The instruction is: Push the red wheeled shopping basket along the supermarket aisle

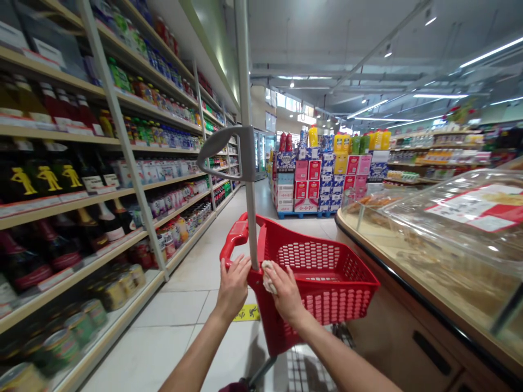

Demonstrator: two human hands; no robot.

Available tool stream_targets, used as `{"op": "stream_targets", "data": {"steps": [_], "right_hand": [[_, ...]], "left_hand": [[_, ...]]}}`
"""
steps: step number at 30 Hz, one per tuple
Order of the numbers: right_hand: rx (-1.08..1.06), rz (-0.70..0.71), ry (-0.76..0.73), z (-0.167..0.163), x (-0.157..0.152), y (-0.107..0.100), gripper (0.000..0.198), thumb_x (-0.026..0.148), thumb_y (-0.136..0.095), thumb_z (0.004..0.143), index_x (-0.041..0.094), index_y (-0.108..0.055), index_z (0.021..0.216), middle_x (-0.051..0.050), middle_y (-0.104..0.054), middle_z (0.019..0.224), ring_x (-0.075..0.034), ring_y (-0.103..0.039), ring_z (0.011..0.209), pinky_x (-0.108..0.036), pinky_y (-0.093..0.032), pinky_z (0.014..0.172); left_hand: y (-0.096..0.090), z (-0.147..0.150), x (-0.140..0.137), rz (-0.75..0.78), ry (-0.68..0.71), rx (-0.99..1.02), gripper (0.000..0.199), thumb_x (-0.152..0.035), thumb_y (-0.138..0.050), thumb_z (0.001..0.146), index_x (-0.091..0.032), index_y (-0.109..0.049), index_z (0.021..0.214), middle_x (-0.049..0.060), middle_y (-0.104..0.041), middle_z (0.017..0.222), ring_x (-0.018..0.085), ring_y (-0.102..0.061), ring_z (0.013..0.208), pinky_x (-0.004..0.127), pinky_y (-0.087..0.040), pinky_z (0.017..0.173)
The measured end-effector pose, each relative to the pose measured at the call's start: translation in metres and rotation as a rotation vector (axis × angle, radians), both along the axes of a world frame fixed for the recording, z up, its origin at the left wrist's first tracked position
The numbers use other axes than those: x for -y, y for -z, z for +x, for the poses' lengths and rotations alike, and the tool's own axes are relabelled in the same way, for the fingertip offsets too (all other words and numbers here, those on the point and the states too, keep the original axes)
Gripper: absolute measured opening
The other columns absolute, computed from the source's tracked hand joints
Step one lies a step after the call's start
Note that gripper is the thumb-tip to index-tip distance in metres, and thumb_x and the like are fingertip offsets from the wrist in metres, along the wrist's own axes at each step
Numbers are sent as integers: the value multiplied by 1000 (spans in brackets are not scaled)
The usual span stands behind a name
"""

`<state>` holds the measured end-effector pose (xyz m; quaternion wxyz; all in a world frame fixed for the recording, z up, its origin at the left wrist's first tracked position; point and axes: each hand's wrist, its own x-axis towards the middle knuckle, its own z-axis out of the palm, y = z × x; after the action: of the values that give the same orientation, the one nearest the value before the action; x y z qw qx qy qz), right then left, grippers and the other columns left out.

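One red basket sits just ahead of the left hand and right hand, which flank an upright grey pole at its near end. Open tiled floor spreads left of the hands, bounded by shelves farther left; to their right, a display case with a dark edge runs close beside the basket. The left, fingers loosely bent, rests on the red frame; whether it grips, I cannot tell. The right's curled fingers hold a white cloth at the near corner.

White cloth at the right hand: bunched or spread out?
Bunched: what shows of the white cloth is a crumpled wad under the right hand, against the red basket.
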<state>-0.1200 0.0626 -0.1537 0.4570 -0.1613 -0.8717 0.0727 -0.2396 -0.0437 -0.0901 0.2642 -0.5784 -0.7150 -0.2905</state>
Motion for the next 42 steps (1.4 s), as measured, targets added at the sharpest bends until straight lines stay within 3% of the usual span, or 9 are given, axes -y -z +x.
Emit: {"op": "stream_targets", "data": {"steps": [2, 4, 9, 12, 18, 24, 28, 35, 42], "right_hand": [[-6, -20, 50, 18, -14, 3, 46, 6, -35, 78, 21, -48, 119, -8, -54, 118, -18, -46, 113, -44, -34, 96], [-105, -14, 57, 22, -18, -22, 43, 7, -35, 78, 20, -49, 117, -8, -58, 113, -17, -50, 109, -38, -41, 92], [-272, 322, -72, -24, 1, -174, 37, 14, -37, 85, 24, -46, 120, -1, -38, 133, -17, -24, 128, -42, -22, 105], [-32, 509, -217, -42, -1, -208, 37, 13, -35, 86, 24, -45, 121, 2, -39, 133, -16, -16, 130, -44, -11, 108], [347, 652, -427, -18, -18, -126, 32, 17, -36, 88, 23, -48, 117, 1, -52, 122, -11, -26, 127, -37, -9, 109], [102, 595, -297, -23, -25, -171, 38, 13, -35, 87, 23, -42, 123, -1, -39, 133, -16, -18, 130, -45, -7, 108], [136, 629, -365, -14, -24, -132, 33, 17, -35, 88, 22, -48, 118, -1, -47, 127, -15, -24, 128, -38, -17, 107], [-132, 37, -210, -16, 8, -52, 29, 16, -40, 84, 19, -56, 108, -7, -57, 112, -15, -50, 105, -30, -42, 88], [64, -245, 288, 76, -67, 13, 30, 8, -41, 79, 19, -61, 99, -8, -62, 101, -19, -54, 93, -35, -39, 82]], "left_hand": [[1, 0, -1, 12, -10, 5, 45, -4, -32, 71, -21, -56, 106, 6, -59, 113, 24, -45, 114, 53, -13, 101], [2, 0, -3, 29, -21, 9, 44, -4, -33, 71, -21, -56, 105, 7, -59, 113, 24, -45, 113, 54, -13, 101], [3, 0, -4, 1, -41, -27, 43, -5, -32, 72, -21, -56, 104, 6, -59, 113, 23, -45, 114, 54, -14, 101], [3, -2, -3, -16, -42, -52, 43, -5, -33, 72, -22, -55, 105, 5, -59, 114, 23, -45, 114, 54, -15, 101], [5, -5, -4, -12, -25, -39, 43, -4, -33, 71, -22, -56, 102, 7, -62, 107, 23, -47, 112, 53, -13, 103], [5, -11, -4, 15, 15, -36, 39, -7, -34, 74, -21, -56, 102, 6, -61, 110, 23, -46, 113, 55, -11, 102], [7, -12, -4, 21, -8, -52, 38, -6, -34, 74, -19, -57, 101, 7, -62, 108, 23, -47, 112, 53, -13, 102], [7, -22, 0, -21, -12, -110, 38, -7, -33, 75, -20, -56, 103, 6, -61, 109, 24, -47, 112, 54, -12, 101], [9, -45, 3, -32, -34, -177, 34, -10, -34, 75, -19, -58, 97, 7, -64, 104, 24, -50, 107, 54, -11, 101]]}}
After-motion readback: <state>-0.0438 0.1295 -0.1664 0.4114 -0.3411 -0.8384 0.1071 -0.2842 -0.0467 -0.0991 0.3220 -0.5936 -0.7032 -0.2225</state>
